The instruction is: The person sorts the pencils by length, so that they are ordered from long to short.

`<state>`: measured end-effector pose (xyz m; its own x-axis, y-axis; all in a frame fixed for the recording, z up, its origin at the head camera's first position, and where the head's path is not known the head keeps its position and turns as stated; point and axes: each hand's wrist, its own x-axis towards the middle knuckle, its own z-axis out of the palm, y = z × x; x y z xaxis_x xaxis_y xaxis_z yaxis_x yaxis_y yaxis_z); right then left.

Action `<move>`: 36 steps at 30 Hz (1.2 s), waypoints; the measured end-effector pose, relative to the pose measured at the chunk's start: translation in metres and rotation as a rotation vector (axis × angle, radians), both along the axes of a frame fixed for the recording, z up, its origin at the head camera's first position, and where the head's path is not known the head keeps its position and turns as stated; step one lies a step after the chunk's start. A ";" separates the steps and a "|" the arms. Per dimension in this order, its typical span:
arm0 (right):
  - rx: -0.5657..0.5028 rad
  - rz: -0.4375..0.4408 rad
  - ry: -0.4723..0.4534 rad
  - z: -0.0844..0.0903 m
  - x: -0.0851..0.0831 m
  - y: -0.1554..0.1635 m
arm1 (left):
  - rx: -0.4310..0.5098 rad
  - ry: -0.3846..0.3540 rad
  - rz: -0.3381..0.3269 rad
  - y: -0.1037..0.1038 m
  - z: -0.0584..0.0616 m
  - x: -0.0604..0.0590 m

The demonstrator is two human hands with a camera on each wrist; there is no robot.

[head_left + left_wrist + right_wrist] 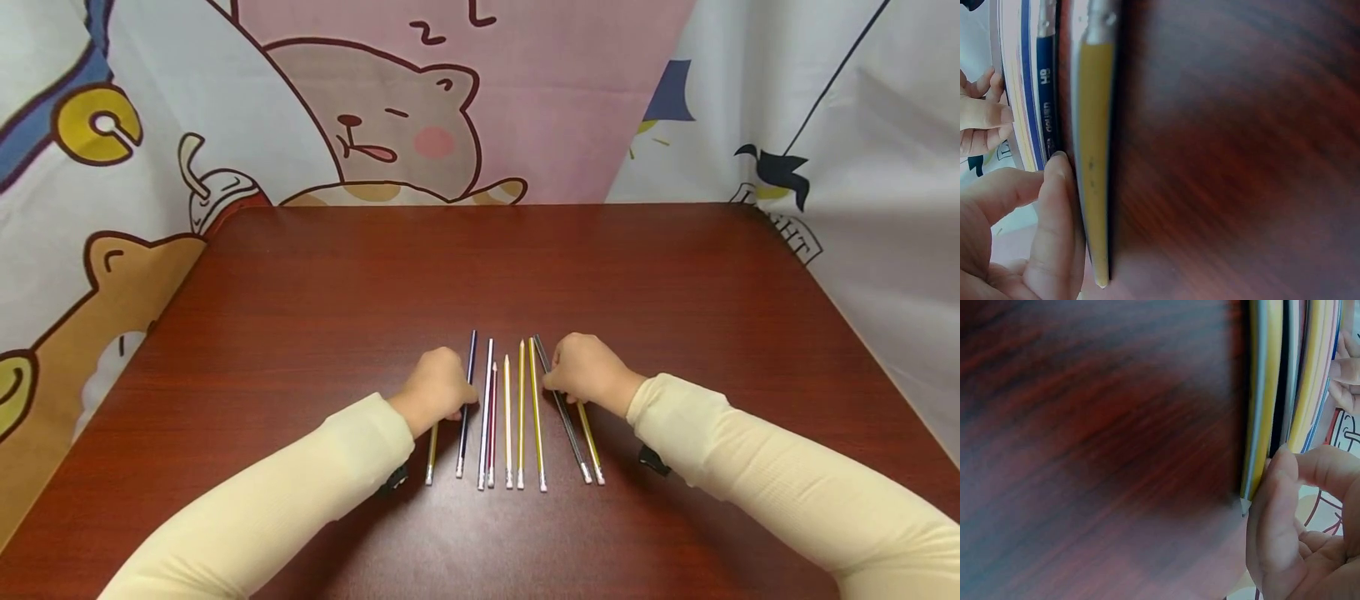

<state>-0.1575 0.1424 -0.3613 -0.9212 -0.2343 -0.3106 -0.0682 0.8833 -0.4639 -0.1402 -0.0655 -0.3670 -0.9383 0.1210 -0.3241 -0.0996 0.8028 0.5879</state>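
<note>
Pencils lie side by side in a row on the table, eraser ends toward me. My left hand pinches a dark blue pencil between thumb and forefinger; in the left wrist view white lettering shows on its barrel. Just left of it lies a yellow pencil, partly under the hand. My right hand pinches a black-and-grey pencil, which slants. A yellow pencil lies right of that one, its far part hidden by the hand. Several more pencils lie between the hands.
The dark red-brown wooden table stretches beyond the pencils and to both sides. Behind it hangs a cloth printed with cartoon animals. A small black device shows under the right wrist, and another under the left.
</note>
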 end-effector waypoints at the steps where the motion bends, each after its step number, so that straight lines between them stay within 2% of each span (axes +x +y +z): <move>1: -0.003 -0.004 -0.004 0.000 0.000 0.000 | -0.003 0.000 0.003 0.000 0.000 0.000; 9: -0.049 -0.044 -0.031 0.003 -0.001 -0.001 | -0.075 0.019 -0.039 0.003 0.002 0.002; 15: -0.136 -0.070 -0.072 0.005 -0.001 -0.001 | -0.061 0.052 -0.037 -0.001 0.001 0.002; 18: -0.203 -0.081 -0.080 0.006 -0.001 0.001 | -0.033 0.061 -0.012 -0.005 0.001 0.002; 21: -0.284 -0.103 -0.093 0.007 -0.001 0.004 | 0.061 0.052 0.036 -0.008 0.001 0.003; 28: -0.426 -0.165 -0.104 0.011 -0.001 0.011 | 0.377 0.041 0.116 -0.012 0.004 0.003; 36: -0.547 -0.233 -0.116 0.020 -0.005 0.007 | 0.590 0.053 0.225 -0.015 0.008 -0.004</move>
<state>-0.1630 0.1495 -0.3415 -0.9347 -0.1849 -0.3036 0.1764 0.5002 -0.8478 -0.1438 -0.0807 -0.3588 -0.9744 0.0633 -0.2155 -0.1868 0.3045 0.9340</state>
